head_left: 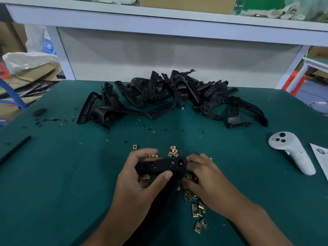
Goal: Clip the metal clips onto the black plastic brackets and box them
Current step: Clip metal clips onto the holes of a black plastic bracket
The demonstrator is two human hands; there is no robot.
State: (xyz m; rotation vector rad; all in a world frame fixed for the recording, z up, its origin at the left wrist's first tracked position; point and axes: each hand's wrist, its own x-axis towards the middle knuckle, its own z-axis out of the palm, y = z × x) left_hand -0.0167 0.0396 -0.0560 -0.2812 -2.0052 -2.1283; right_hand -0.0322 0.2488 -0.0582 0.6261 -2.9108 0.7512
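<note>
Both my hands on one black bracket (160,166), left hand (140,176) gripping it, right hand (204,176) pinching its end, metal clips (197,208) beneath.

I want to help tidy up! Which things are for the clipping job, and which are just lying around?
For the job:
black bracket held in both hands
pile of black brackets
loose metal clips

Just lying about:
white controller
paper sheet
black rod
</note>
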